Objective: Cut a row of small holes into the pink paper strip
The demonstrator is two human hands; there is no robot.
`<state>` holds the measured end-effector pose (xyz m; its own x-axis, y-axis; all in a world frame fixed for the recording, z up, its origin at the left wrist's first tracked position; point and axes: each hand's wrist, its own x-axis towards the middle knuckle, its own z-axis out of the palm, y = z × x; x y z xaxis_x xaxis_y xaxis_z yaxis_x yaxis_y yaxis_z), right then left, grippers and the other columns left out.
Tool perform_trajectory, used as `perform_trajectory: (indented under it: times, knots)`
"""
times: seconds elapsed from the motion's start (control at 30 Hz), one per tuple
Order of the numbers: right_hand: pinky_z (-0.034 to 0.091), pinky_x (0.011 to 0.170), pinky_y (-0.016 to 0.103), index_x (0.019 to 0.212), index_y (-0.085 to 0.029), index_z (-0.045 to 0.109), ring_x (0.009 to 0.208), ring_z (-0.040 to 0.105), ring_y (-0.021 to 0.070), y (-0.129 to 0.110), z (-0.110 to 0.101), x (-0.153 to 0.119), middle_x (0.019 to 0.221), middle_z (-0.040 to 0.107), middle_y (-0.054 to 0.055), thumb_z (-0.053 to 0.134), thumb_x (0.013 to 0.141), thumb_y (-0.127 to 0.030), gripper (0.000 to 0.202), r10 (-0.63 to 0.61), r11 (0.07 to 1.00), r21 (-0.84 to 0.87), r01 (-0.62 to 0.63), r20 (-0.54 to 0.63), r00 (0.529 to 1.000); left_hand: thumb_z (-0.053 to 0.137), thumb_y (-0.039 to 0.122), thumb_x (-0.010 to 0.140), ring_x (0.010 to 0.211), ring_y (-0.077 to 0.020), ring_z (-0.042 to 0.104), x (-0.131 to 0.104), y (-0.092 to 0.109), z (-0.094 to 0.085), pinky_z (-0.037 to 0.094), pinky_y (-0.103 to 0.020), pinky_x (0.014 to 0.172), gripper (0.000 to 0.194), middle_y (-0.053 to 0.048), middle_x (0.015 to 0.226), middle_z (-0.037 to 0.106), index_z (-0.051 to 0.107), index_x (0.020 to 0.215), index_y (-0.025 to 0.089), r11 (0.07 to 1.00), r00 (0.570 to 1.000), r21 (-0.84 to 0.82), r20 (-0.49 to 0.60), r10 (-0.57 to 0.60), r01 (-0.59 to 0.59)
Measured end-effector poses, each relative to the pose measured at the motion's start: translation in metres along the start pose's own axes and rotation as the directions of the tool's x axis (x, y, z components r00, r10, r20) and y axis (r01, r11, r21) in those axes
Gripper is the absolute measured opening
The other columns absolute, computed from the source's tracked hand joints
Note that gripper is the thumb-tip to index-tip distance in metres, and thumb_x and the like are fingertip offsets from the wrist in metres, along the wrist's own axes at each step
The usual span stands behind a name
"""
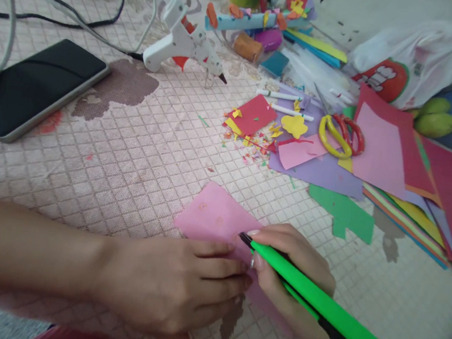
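Just below the middle of the view, on the bench with its cream, diamond-patterned cloth cover, lies a flat piece of pale pink paper bearing a few faint small marks. From its seven o'clock side, the left hand rests palm down, its fingers laid out nearly straight and close together across the paper. Between three and four o'clock, the right hand pinches a slim, bright green pen between thumb and fingers near the black tip; whether the tip touches the paper I cannot tell.

At ten o'clock from the paper lies a black-screened, pale-edged phone, and at eleven a white glue gun with orange-red parts and a dark nozzle. Towards twelve sits a small red paper square among tiny coloured scraps. At two o'clock, scissors with yellow and red handles lie on sheets of coloured paper, and farther along that line stands a crumpled white plastic bag. An irregular green paper offcut lies at three o'clock.
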<state>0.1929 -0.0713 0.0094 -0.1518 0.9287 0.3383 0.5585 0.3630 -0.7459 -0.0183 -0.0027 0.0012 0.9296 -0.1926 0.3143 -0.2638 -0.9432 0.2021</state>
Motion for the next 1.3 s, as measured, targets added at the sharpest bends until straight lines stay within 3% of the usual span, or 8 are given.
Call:
perform_trajectory:
  times: [0.4, 0.67, 0.87, 1.3]
  knots:
    - [0.059, 0.065, 0.03, 0.098, -0.016, 0.066, 0.076, 0.067, 0.0163, -0.005, 0.001, 0.006, 0.086, 0.068, 0.006, 0.056, 0.081, -0.005, 0.023, -0.017, 0.998, -0.061, 0.019, 0.037, 0.999, 0.04, 0.043, 0.099, 0.128, -0.0313, 0.049, -0.001, 0.001, 0.001, 0.033, -0.044, 0.117, 0.052, -0.014, 0.137, 0.056, 0.059, 0.127, 0.003, 1.0, 1.0, 0.017, 0.001, 0.001, -0.001]
    - [0.057, 0.061, 0.027, 0.098, -0.02, 0.066, 0.072, 0.066, 0.0132, -0.012, -0.008, 0.003, 0.084, 0.068, 0.002, 0.055, 0.083, -0.007, 0.022, 0.099, 0.995, 0.018, -0.098, -0.043, 0.994, 0.041, 0.047, 0.098, 0.127, -0.0292, 0.05, -0.001, 0.005, 0.003, 0.039, -0.041, 0.112, 0.054, -0.015, 0.138, 0.054, 0.059, 0.127, 0.006, 0.998, 1.0, 0.066, 0.001, -0.021, 0.02]
    - [0.059, 0.064, 0.029, 0.098, -0.019, 0.066, 0.076, 0.068, 0.0157, -0.01, -0.001, 0.004, 0.086, 0.07, 0.004, 0.057, 0.082, -0.006, 0.023, 0.002, 1.0, -0.017, -0.003, -0.034, 0.999, 0.042, 0.05, 0.097, 0.133, -0.0289, 0.045, 0.002, 0.01, 0.003, 0.035, -0.038, 0.115, 0.057, -0.016, 0.142, 0.051, 0.057, 0.129, 0.005, 0.995, 0.998, 0.077, 0.013, -0.063, 0.062]
    - [0.06, 0.063, 0.03, 0.098, -0.019, 0.066, 0.075, 0.069, 0.0166, -0.008, 0.0, 0.005, 0.085, 0.071, 0.004, 0.057, 0.081, -0.006, 0.023, -0.024, 0.999, -0.036, 0.023, -0.028, 0.999, 0.052, 0.05, 0.093, 0.13, -0.0298, 0.049, 0.003, 0.01, 0.004, 0.038, -0.04, 0.113, 0.055, -0.015, 0.138, 0.055, 0.061, 0.124, 0.006, 0.996, 0.997, 0.059, -0.05, -0.062, 0.065]
